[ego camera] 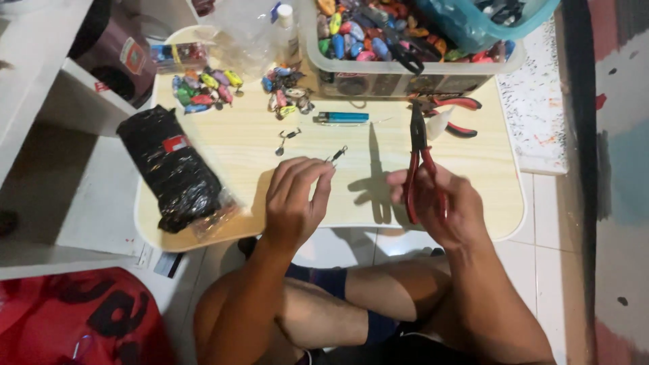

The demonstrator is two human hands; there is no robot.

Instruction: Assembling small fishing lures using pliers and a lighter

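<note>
My left hand (295, 201) hovers over the front of a small wooden lap table (257, 145) and pinches a tiny metal swivel clip (337, 155) between thumb and fingertips. My right hand (443, 205) grips red-handled long-nose pliers (418, 152), jaws pointing away from me, a short gap to the right of the clip. Another small metal clip (284, 139) lies loose on the table just beyond my left hand.
A black plastic-wrapped bundle (173, 167) lies at the table's left. Colourful fishing lures sit in two piles (206, 88) (287, 91) at the back, beside a blue lighter (343, 117), a second pair of red pliers (451, 115) and a clear bin (405, 71) of lures.
</note>
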